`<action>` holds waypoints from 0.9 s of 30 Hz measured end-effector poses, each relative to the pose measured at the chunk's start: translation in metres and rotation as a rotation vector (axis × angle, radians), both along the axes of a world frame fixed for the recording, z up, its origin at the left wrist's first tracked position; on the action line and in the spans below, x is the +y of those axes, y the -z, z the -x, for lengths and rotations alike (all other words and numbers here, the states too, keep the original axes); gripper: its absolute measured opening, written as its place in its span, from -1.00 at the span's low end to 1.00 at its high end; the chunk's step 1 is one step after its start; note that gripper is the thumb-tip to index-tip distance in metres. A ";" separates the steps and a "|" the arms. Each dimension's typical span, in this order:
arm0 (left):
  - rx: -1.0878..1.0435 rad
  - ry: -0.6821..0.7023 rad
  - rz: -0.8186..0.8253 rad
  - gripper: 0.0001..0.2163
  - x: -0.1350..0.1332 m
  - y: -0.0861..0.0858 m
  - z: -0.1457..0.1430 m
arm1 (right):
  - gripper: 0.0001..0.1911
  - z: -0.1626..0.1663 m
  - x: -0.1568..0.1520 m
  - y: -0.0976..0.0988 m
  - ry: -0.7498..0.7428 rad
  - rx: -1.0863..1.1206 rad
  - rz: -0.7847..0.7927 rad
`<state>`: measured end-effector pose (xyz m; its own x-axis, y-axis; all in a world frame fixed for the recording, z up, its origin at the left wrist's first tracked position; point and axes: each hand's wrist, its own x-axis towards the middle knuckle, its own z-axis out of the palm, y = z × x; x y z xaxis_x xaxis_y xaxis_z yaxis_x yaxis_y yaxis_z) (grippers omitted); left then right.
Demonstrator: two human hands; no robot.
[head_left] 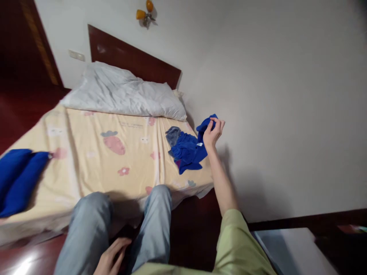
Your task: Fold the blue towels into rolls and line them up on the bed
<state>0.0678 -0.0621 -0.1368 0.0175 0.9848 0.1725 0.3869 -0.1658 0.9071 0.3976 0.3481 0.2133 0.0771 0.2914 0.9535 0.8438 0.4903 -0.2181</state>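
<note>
My right hand [213,131] pinches a blue cloth [204,125], raised above the right side of the bed near the wall. Below it, a rumpled pile of blue cloths [186,151] lies on the bedsheet, with a small white tag at its edge and a grey cloth [172,135] behind it. Whether the lifted cloth still touches the pile, I cannot tell. Low in the view, my left hand [113,256] rests by my legs, holding nothing, its fingers loosely extended. Blue folded cloths [21,179] lie at the bed's left side.
A cream bedsheet [94,168] with strawberry prints covers the bed. White pillows [123,91] lie against the dark wooden headboard [132,53]. My knees [159,198] are at the bed's front edge. The wall [272,114] rises on the right, above a pale flat-topped object [292,248].
</note>
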 end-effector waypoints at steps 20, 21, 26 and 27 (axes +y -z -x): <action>0.319 0.211 -0.133 -0.79 -0.045 -0.153 0.058 | -0.61 0.168 -0.383 0.168 -1.085 -0.223 0.982; 0.370 0.228 -0.191 -0.77 -0.050 -0.156 0.052 | -0.47 0.162 -0.389 0.170 -1.099 -0.124 1.071; 0.571 0.315 -0.473 -0.70 -0.078 -0.167 0.030 | -0.18 0.146 -0.425 0.183 -1.191 0.204 1.398; 0.582 0.300 -0.501 -0.69 -0.084 -0.167 0.029 | -0.21 0.145 -0.428 0.187 -1.172 0.224 1.468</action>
<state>0.0390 -0.1458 0.0298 0.4897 0.7326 0.4727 0.6471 -0.6688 0.3660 0.2529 -0.0799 0.0266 -0.6654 0.7438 -0.0632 0.1683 0.0670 -0.9835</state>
